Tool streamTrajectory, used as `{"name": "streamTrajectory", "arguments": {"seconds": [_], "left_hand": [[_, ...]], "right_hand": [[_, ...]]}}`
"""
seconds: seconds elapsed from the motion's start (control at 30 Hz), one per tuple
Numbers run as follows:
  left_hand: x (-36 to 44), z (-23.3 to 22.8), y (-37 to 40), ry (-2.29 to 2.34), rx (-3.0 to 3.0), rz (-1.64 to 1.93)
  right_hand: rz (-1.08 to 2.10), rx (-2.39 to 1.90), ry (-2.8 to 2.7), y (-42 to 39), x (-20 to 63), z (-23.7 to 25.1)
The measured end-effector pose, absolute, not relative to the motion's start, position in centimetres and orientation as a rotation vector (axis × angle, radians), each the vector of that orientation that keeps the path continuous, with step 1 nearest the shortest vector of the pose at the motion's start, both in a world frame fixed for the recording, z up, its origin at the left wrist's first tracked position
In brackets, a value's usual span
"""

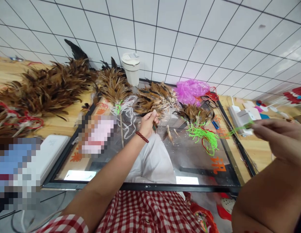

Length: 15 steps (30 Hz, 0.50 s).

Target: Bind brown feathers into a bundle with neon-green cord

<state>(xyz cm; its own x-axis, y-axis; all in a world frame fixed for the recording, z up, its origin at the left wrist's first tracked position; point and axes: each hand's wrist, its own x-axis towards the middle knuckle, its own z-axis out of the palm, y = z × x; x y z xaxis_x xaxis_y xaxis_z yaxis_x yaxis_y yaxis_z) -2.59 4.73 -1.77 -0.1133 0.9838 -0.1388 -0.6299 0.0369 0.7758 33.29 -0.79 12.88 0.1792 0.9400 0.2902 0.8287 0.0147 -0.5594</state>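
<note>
My left hand, with a dark red bead bracelet on its wrist, is closed in a pinch in front of the loose brown feathers. A small dark feather sticks out below its fingers. Out to the right, my right hand is closed on a thin bright green string. Between the hands lies a tangle of cut green strings, with a few red ones, beside another feather bunch. A feather duster, bound with green string on a stick, lies left of my left hand.
The black-framed glass panel lies under my hands. Behind it stand a white lidded cup and a pink plastic bag. Many feather bunches cover the left side. A white power strip sits at right, a white box at left.
</note>
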Motion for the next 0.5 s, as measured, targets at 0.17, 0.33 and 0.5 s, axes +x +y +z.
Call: {"name": "streamTrajectory", "arguments": {"seconds": [0.17, 0.33, 0.5], "left_hand": [[-2.6, -1.8, 4.7, 0.830, 0.555, 1.500], [-2.6, -1.9, 4.8, 0.820, 0.565, 1.493], [-2.5, -1.8, 4.6, 0.773, 0.611, 1.456]], "right_hand": [[0.390, -2.018, -1.638, -1.1, 33.1, 14.0], [0.418, -1.549, -1.486, -1.0, 29.9, 15.2], [0.850, -1.342, -1.551, 0.9, 24.9, 13.7]]}}
